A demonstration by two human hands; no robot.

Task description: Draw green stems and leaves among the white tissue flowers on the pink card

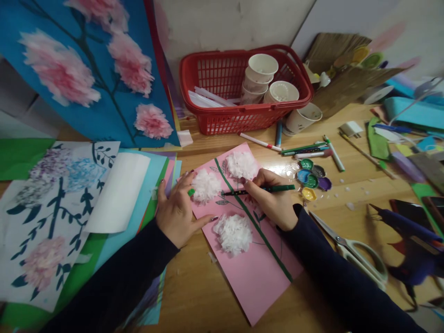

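Pink sheet: the pink paper sheet lies slanted on the wooden table, from the centre toward the lower centre of the frame.
Stem: a dark green stem runs diagonally down it, with thin leaf outlines branching off.
White flowers: three ruffled flowers sit on the sheet, an upper one right of the stem, a left one and a lower one left of it.
Left hand: the left hand is spread over the sheet's left edge, thumb wide of the fingers; a small green piece shows beside its fingers.
Right hand: the right hand grips a green marker, tip pointing left at the leaf outlines in mid-frame.
Paint pots: small pots of green, blue, purple and yellow paint sit right of centre.
Red basket: the red plastic basket at upper centre holds paper cups.
Blue poster: at upper left, a blue poster bears pink ruffled flowers.
Tools: scissors and a glue gun lie at lower right.
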